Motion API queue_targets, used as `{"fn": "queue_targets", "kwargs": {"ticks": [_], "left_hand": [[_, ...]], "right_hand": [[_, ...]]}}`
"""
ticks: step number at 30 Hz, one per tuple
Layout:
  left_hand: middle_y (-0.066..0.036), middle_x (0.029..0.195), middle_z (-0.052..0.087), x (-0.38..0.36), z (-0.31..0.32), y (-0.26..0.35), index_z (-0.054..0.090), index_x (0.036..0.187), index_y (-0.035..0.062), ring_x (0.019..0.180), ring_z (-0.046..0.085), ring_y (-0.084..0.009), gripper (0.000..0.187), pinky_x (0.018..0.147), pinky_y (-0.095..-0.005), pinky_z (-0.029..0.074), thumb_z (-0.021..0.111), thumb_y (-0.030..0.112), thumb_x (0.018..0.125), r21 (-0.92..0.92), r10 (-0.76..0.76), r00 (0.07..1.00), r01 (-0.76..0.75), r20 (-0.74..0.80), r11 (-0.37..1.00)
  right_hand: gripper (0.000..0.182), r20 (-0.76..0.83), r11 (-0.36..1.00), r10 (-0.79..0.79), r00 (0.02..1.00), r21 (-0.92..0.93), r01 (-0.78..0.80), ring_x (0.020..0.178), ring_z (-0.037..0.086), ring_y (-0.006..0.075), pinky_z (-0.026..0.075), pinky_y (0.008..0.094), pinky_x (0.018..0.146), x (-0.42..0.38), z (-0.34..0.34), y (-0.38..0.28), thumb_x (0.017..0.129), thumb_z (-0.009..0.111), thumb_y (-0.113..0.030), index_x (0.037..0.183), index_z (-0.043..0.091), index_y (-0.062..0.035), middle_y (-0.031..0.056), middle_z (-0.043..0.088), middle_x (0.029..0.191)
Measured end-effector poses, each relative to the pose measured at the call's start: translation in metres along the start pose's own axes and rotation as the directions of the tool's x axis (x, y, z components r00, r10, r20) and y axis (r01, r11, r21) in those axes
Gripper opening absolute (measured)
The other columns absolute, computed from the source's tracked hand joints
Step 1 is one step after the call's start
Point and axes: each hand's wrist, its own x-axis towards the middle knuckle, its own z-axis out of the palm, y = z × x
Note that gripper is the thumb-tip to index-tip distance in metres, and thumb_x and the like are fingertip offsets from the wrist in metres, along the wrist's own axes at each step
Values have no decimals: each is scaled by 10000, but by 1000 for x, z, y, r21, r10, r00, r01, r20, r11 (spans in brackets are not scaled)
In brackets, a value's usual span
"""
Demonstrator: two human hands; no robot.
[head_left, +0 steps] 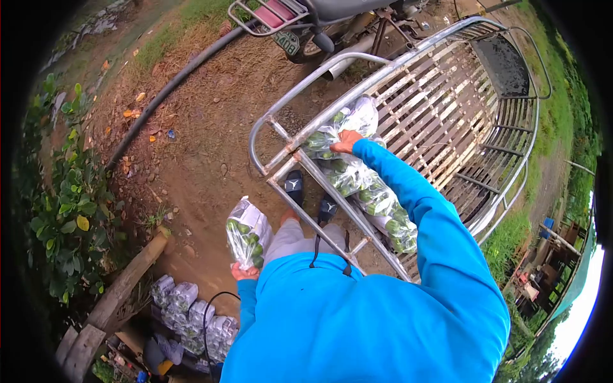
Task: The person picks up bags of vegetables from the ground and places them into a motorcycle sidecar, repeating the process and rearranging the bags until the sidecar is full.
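The left hand (244,271) is closed around the gathered near end of one clear bag of green produce (243,235), with white paper inside. From that grip the bag's long axis runs out ahead of the person, roughly in line with the legs. The held bag is outside the slatted cart (440,96), whose near rail (313,224) runs between it and the row of bags (377,198) lying on the slats. The cart is to the person's right and ahead, so the right arm is the nearer one to it, and the left hand is on the far side of the rail.

The right hand (345,141) is over the cart, fingers curled against the plastic at the far end of the row; the fingertips are hidden, so I cannot tell whether they grip it.

Counted: one bag in the left hand; at least four in the cart, overlapping too much for a sure number; one cart; one motorbike (345,9) beyond it; two slippers (294,185) on the feet. On the left, a heap of similar wrapped bags (191,313) holds more than I can count, partly hidden by the left sleeve
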Motion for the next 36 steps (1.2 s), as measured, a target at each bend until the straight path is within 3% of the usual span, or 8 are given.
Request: {"fn": "queue_targets", "kwargs": {"ticks": [4,12,18,23,26,27,30,36], "left_hand": [[-32,566,399,-9,8,3,496,961,163,402,283,-171,396,369,-285,232,521,407,650,87,-42,999,39,27,995],[-18,641,481,-14,29,9,514,920,167,393,300,-167,337,367,-285,261,502,381,661,162,-10,994,-8,107,987],[9,597,465,-31,42,35,506,812,159,369,260,-148,253,352,-260,209,498,366,666,98,125,992,-127,25,987],[4,567,466,-123,88,53,518,827,133,357,255,-135,301,348,-250,199,496,398,686,95,288,944,-305,161,947],[-15,568,479,-181,107,68,511,925,96,355,279,-130,385,332,-266,230,484,423,724,118,393,858,-451,330,885],[-23,576,486,-212,119,64,498,964,77,356,284,-130,416,328,-269,238,480,427,740,96,438,803,-513,404,853],[-48,719,551,-270,138,68,470,1098,49,360,298,-124,505,318,-260,235,501,412,748,81,447,603,-649,661,757],[-217,988,540,-389,213,15,351,1178,-73,351,242,-97,587,309,-222,206,457,367,805,-83,549,230,-870,803,486]], "right_hand": [[653,-63,974,190,980,139,-179,980,530,355,425,366,850,28,-6,26,595,560,-528,950,599,18,218,572,1022],[667,-112,926,249,962,320,-202,977,538,342,433,371,839,50,10,75,572,639,-459,1022,541,24,232,546,1060],[821,-451,767,328,830,640,45,1073,456,396,383,393,910,38,54,63,551,684,-378,1196,343,-1,282,475,1120],[771,-503,814,298,811,578,59,1102,424,399,368,397,926,-1,69,53,615,669,-346,1256,339,-75,251,378,1215],[715,-330,839,212,920,544,2,1096,429,390,375,391,917,-35,79,60,639,646,-335,1245,362,-83,229,392,1192],[620,-467,856,176,867,507,99,1002,461,354,380,385,874,-48,90,61,665,628,-298,1190,410,-50,212,456,1038],[582,-448,848,188,874,523,85,1029,468,366,390,394,886,-78,116,88,671,609,-305,1181,439,-81,190,429,1107],[382,-544,753,288,788,637,165,894,496,336,418,387,782,-195,139,160,699,583,-203,1060,495,-113,161,452,943]]}}
